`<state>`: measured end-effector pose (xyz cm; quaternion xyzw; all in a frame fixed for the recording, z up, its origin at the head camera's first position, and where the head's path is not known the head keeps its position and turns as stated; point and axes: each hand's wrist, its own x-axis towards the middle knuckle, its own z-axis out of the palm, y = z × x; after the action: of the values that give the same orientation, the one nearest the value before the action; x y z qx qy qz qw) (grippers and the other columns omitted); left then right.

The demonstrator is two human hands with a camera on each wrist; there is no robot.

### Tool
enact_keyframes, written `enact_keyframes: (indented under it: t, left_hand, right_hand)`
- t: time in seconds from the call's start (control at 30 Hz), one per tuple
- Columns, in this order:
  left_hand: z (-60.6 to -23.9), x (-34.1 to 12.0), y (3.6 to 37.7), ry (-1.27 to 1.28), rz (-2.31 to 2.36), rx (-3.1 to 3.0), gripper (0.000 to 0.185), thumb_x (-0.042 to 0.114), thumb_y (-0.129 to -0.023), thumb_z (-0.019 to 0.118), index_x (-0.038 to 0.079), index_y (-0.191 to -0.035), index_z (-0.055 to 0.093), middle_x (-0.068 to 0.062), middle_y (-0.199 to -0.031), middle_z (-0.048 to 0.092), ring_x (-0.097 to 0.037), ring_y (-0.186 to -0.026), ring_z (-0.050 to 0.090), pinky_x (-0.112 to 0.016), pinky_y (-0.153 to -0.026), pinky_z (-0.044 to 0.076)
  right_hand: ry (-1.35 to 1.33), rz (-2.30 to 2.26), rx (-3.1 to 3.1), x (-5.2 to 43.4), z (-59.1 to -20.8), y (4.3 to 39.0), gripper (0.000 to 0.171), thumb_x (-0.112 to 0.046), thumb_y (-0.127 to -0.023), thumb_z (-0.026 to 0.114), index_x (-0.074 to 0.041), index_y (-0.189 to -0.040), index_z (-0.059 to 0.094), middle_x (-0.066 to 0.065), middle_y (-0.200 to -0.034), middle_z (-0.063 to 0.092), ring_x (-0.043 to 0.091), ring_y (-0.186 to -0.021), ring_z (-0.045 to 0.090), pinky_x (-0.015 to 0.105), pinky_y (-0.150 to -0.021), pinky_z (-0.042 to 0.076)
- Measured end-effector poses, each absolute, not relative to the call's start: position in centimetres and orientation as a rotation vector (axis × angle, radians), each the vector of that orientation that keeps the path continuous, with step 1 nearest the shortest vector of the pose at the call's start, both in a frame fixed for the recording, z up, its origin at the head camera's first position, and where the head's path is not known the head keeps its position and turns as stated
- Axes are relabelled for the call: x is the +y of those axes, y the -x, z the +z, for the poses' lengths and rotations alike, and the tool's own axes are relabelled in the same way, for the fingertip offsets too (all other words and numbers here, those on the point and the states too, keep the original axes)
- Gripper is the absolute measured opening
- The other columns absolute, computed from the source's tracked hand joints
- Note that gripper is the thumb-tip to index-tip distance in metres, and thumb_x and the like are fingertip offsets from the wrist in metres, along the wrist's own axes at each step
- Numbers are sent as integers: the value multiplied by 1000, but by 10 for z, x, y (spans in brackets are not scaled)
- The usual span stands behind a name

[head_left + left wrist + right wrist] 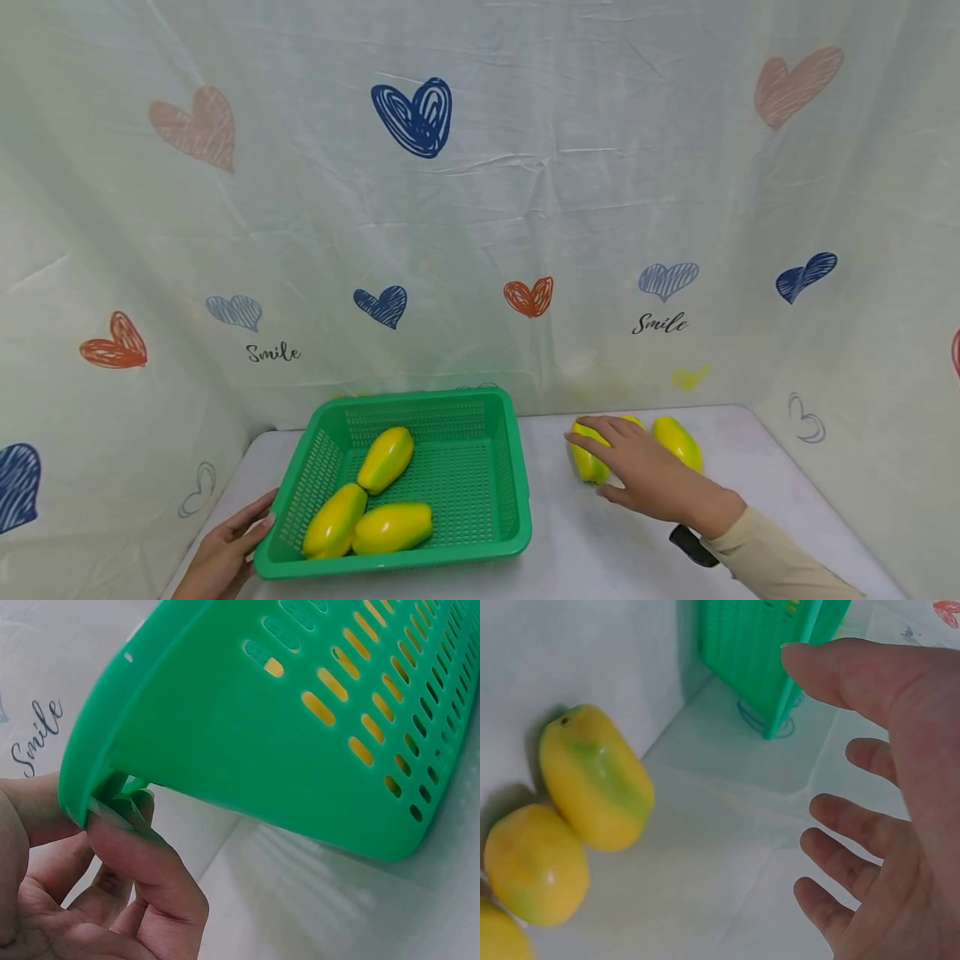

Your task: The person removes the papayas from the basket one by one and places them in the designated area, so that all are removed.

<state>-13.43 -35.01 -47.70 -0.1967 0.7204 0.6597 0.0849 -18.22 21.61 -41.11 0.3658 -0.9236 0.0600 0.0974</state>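
In the head view a green plastic basket (pixel 468 467) holds three yellow papaya-like fruits (pixel 392 527) in its left half. My left hand (pixel 225 550) is at the basket's left side; the left wrist view shows its thumb and fingers (pixel 150 866) gripping the rim. Over on the right, my right hand (pixel 645 471) hovers above more of these yellow-green fruits, partly covering the leftmost fruit (pixel 588 454) and a middle one. Another fruit (pixel 677 442) lies just beyond the hand. In the right wrist view, its fingers (pixel 855 825) are spread, apart from the fruits (pixel 596 776).
A white table (pixel 558 533) carries everything. Behind it and at both sides hangs a pale curtain (pixel 465 225) printed with hearts and "Smile". A dark band (pixel 693 546) is on the right wrist.
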Motion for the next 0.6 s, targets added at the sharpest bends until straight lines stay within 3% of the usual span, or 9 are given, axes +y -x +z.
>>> enact_keyframes:
  t: [0.33, 0.5, 0.6]
  left_hand:
    - [-479, -352, 134, 591, 1989, 2137, 78, 21, -107, 66, -7, -164, 19, -18, -149, 52, 0, -92, 67, -34, -88, 64]
    - [-479, -351, 133, 590, 1995, 2131, 76, 20, -108, 64, -6, -164, 19, -16, -151, 51, 1, -93, 66, -34, -89, 63]
    - [-478, -350, 134, 591, 1986, 2135, 73, 20, -110, 61, -5, -165, 19, -24, -158, 43, 2, -94, 65, -33, -89, 63]
  right_hand:
    - [-1199, 157, -2678, 186, -408, 185, 78, -24, -86, 91, -15, -153, 52, 13, -155, 51, 34, -137, 52, 56, -110, 49]
    - [-1248, 108, -2647, 172, -408, 188, 78, -28, -87, 90, -15, -154, 51, 12, -155, 50, 32, -138, 52, 53, -112, 49]
    - [-1277, 77, -2626, 165, -408, 190, 79, -30, -88, 90, -15, -155, 50, 11, -156, 50, 31, -139, 52, 51, -113, 49]
